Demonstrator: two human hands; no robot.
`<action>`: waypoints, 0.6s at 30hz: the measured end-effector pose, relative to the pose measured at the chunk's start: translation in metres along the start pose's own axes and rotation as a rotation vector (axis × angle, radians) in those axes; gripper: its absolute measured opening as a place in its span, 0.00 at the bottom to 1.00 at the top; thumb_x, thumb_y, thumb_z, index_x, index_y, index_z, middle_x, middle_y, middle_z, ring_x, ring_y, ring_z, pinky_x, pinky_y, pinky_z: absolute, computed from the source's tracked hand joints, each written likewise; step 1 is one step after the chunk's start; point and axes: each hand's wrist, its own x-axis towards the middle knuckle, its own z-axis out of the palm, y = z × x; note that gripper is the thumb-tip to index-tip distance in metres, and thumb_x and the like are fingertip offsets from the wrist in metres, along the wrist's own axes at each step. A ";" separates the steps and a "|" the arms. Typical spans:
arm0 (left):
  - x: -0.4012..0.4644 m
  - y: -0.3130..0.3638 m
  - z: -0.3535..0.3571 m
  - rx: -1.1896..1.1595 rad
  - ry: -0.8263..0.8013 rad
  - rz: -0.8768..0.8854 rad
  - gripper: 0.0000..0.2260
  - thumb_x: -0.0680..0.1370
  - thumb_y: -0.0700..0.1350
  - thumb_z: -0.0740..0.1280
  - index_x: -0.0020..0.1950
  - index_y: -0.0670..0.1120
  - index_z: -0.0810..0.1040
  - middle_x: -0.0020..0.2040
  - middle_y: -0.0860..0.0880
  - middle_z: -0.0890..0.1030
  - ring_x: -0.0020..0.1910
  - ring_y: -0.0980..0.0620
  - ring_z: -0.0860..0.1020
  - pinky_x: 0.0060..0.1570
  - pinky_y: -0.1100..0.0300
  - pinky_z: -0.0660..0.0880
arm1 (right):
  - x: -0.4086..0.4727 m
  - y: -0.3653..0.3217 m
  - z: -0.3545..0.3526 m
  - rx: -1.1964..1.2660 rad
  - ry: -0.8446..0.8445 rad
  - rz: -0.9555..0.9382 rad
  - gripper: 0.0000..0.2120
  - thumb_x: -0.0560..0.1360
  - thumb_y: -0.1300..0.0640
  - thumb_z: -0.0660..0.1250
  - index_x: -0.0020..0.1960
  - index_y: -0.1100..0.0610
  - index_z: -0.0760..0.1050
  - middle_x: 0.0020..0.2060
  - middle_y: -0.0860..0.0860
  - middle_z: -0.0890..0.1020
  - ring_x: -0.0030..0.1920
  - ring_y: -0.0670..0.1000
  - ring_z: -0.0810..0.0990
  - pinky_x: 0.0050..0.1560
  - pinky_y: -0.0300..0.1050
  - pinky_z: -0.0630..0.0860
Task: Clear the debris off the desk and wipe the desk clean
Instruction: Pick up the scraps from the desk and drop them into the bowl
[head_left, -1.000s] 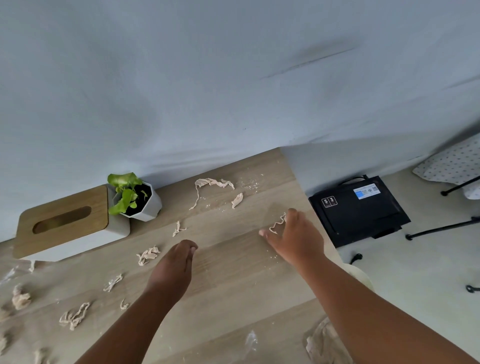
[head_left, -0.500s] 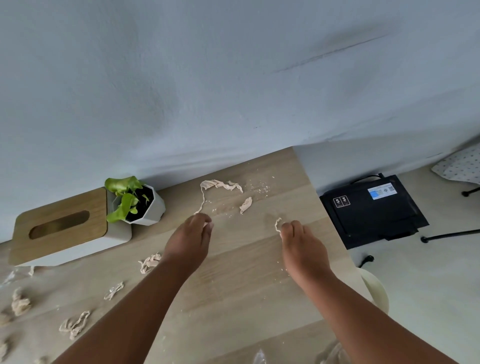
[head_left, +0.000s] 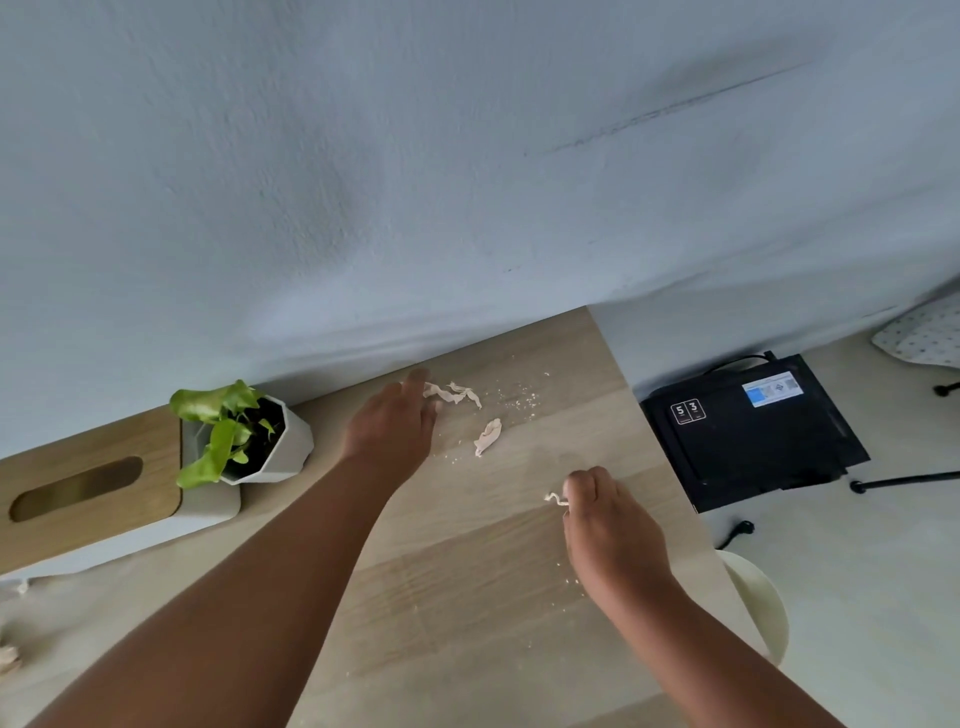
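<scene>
**Debris pickup underway at the far corner**

Left hand (head_left: 395, 422) reaches out flat, fingers straight, fingertips touching the long twisted scrap (head_left: 453, 393) near the wall. Right hand (head_left: 602, 512) pinches a small curl of scrap (head_left: 556, 499) over the desk (head_left: 467, 571). Another shred (head_left: 488, 436) lies loose between the hands, crumbs (head_left: 519, 400) scattered beyond. By my read it's the collecting stage, wiping not yet begun. Next: the left must close on that long scrap, then take the shred.
</scene>
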 end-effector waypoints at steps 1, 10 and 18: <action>0.003 0.000 0.002 0.013 -0.010 0.002 0.15 0.84 0.55 0.59 0.68 0.52 0.67 0.59 0.45 0.80 0.58 0.41 0.78 0.52 0.50 0.75 | 0.001 0.000 0.000 0.000 -0.017 0.005 0.16 0.62 0.68 0.78 0.45 0.61 0.76 0.37 0.54 0.76 0.32 0.55 0.76 0.26 0.42 0.62; -0.005 0.000 0.000 0.001 0.043 -0.010 0.09 0.85 0.50 0.57 0.50 0.44 0.68 0.45 0.45 0.76 0.45 0.40 0.76 0.40 0.52 0.64 | 0.011 -0.007 -0.009 0.019 -0.032 -0.010 0.13 0.77 0.48 0.67 0.43 0.58 0.74 0.36 0.53 0.75 0.32 0.55 0.75 0.29 0.44 0.66; -0.044 -0.014 -0.019 -0.198 0.173 -0.017 0.11 0.84 0.45 0.60 0.43 0.43 0.65 0.34 0.46 0.72 0.33 0.42 0.71 0.32 0.52 0.63 | 0.019 -0.001 -0.016 -0.020 -0.078 -0.057 0.12 0.78 0.54 0.72 0.40 0.59 0.74 0.28 0.52 0.75 0.23 0.53 0.73 0.25 0.43 0.59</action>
